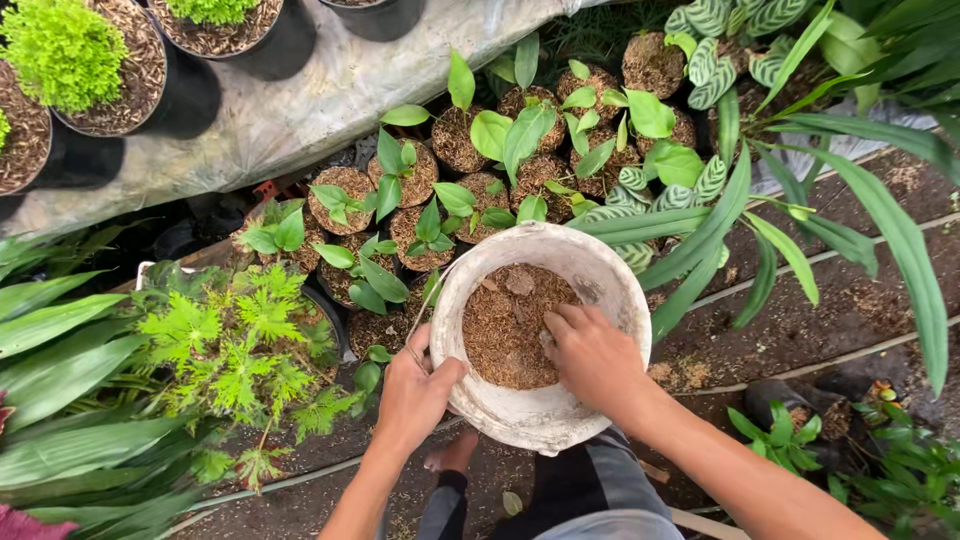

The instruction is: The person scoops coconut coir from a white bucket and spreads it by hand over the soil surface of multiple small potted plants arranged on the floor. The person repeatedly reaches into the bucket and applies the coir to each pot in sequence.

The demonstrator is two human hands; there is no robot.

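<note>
A wide white pot [590,262] with a worn rim sits just in front of me, partly filled with brown fibrous potting mix [500,325]. My left hand [415,390] grips the pot's near left rim, thumb over the edge. My right hand [593,355] reaches inside the pot with its fingers pressed down on the mix at the right side. My knee and bare foot show below the pot.
Many small seedlings [430,215] in dark soil bags crowd the ground beyond the pot. A ferny green plant [235,335] and long leaves stand at left, striped and strap-leaved plants [730,215] at right. Black pots [120,70] sit on a grey sheet at the top left.
</note>
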